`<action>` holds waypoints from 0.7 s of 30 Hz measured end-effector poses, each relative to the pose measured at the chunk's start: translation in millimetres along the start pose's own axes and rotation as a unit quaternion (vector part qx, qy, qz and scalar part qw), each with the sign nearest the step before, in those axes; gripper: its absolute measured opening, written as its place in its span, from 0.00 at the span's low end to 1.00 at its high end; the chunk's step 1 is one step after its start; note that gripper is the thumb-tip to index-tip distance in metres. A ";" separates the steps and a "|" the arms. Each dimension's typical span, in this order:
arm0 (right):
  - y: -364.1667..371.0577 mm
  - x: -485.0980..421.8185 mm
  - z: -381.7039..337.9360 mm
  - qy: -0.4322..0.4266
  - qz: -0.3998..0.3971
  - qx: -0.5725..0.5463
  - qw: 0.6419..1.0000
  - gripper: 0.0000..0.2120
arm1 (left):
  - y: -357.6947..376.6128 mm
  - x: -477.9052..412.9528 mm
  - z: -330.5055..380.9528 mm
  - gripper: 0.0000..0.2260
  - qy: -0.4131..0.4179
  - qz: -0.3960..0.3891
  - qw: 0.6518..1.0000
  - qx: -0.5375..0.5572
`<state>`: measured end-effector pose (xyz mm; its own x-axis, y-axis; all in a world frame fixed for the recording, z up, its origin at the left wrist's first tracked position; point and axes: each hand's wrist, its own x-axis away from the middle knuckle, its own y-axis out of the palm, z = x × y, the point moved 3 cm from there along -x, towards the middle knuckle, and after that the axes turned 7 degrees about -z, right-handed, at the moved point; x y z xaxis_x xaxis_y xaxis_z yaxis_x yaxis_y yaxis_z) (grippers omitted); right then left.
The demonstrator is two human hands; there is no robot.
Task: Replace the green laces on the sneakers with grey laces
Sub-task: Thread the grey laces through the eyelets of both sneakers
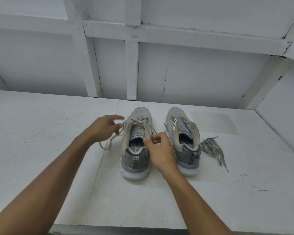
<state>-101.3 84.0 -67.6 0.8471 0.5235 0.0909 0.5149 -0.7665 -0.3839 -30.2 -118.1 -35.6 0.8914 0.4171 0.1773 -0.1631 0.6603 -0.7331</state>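
Observation:
Two grey sneakers stand side by side on a white table [41, 150], toes away from me. The left sneaker [136, 155] carries a pale lace [139, 120] across its lower eyelets, one end trailing off to its left. My left hand [103, 128] hovers beside that shoe and pinches the trailing lace end. My right hand [159, 153] rests at the shoe's right collar and pinches the lace there. The right sneaker [183, 143] shows no lace in its upper eyelets. A loose bundle of grey laces [212, 148] lies to its right.
A white panelled wall [193, 73] with battens rises behind the table. The table's front edge [119, 225] runs just below my forearms. A white side panel [282, 116] closes the right end.

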 end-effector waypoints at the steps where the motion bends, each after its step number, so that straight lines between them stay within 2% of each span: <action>1: -0.3 -0.5 0.0 0.000 -0.003 0.001 1.000 0.12 | 2.7 -0.1 4.7 0.06 0.011 0.000 1.000 -0.020; 3: -0.5 -1.4 -0.5 0.005 -0.012 0.001 1.000 0.12 | -0.9 0.3 6.8 0.10 0.005 0.013 0.999 -0.035; 6: -2.8 -3.9 -3.6 0.011 -0.026 0.009 1.000 0.12 | -13.9 1.2 3.8 0.10 -0.019 0.038 0.999 -0.022; 9: -6.8 -10.5 -14.6 -0.007 -0.031 0.055 0.998 0.12 | -27.6 4.6 10.9 0.14 -0.035 0.056 0.998 0.003; 11: -9.8 -17.4 -23.9 -0.033 -0.022 0.091 0.995 0.15 | -33.0 5.2 22.4 0.14 -0.004 0.069 0.997 0.020; 15: -12.9 -27.8 -38.3 -0.046 -0.017 0.112 0.993 0.15 | -30.9 7.9 49.1 0.06 0.070 0.087 0.993 0.048; 18: -12.5 -28.9 -37.2 -0.043 -0.020 0.118 0.992 0.14 | -15.9 4.4 59.9 0.08 0.102 0.084 0.991 0.014; 21: -11.4 -28.5 -32.1 -0.037 -0.012 0.099 0.994 0.19 | 0.7 -0.3 64.2 0.07 0.100 0.072 0.992 -0.022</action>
<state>-127.2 65.8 -36.3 0.8192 0.5722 0.0378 0.4927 -0.6685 -0.5571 -57.7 -77.7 6.0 0.9273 0.3691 -0.0616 -0.2796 0.5739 -0.7697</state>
